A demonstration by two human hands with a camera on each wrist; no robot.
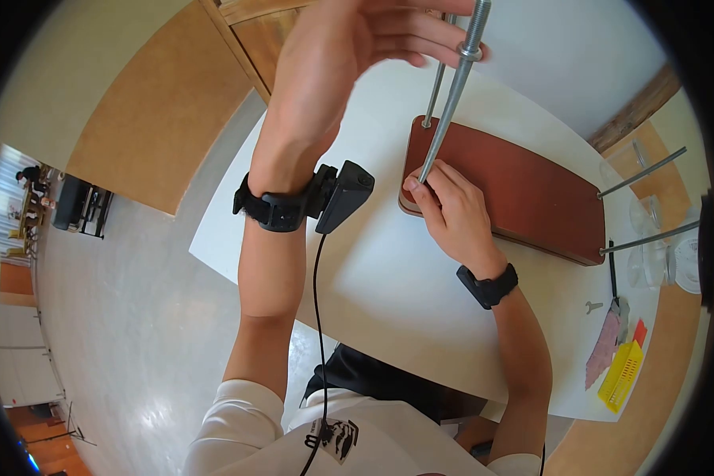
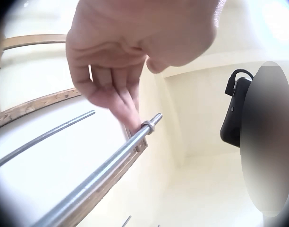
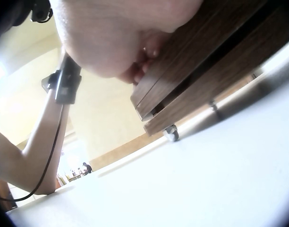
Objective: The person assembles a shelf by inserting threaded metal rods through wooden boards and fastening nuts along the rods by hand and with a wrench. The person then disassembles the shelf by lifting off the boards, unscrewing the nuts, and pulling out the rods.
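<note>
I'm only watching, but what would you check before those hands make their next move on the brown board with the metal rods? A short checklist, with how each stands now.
1. Metal ring on the near rod, just below its tip: ok.
2. Left hand at the ring: ok.
3. Right hand holding the rod's lower end at the brown board: ok.
4. Other three rods rising from the board: ok.
5. Ring tight: cannot tell.
6. Wrench in hand, should one be needed: not ok; it lies on the table.
</note>
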